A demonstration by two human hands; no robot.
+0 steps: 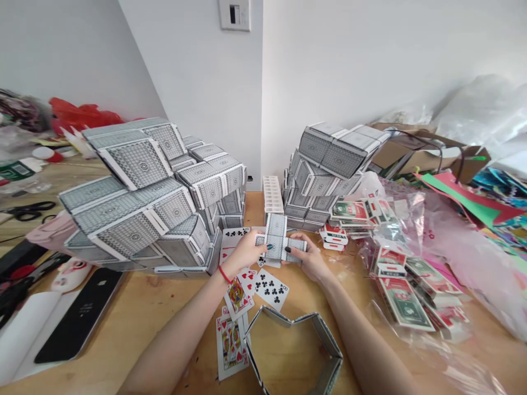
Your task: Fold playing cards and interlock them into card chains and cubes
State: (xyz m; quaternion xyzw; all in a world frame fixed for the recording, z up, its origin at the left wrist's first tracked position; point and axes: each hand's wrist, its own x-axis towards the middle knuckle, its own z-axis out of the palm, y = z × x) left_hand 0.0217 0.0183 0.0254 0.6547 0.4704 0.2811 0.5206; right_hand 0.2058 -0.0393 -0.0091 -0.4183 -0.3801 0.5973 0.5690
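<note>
My left hand [246, 253] and my right hand [308, 260] are both closed on a cross-shaped piece of folded, interlocked playing cards [276, 241] with grey patterned backs, held just above the wooden table [144, 312]. Loose face-up cards [269, 286] lie under my hands, among them a club card and two court cards. Nearer me stands a bent ring of joined cards [294, 341], open in the middle.
A large stack of card cubes [152, 192] fills the left. A smaller stack [329, 164] stands on the right by the wall. Red and green card boxes [401, 296] in plastic wrap lie right. A black phone [80, 315] and scissors [28, 211] lie left.
</note>
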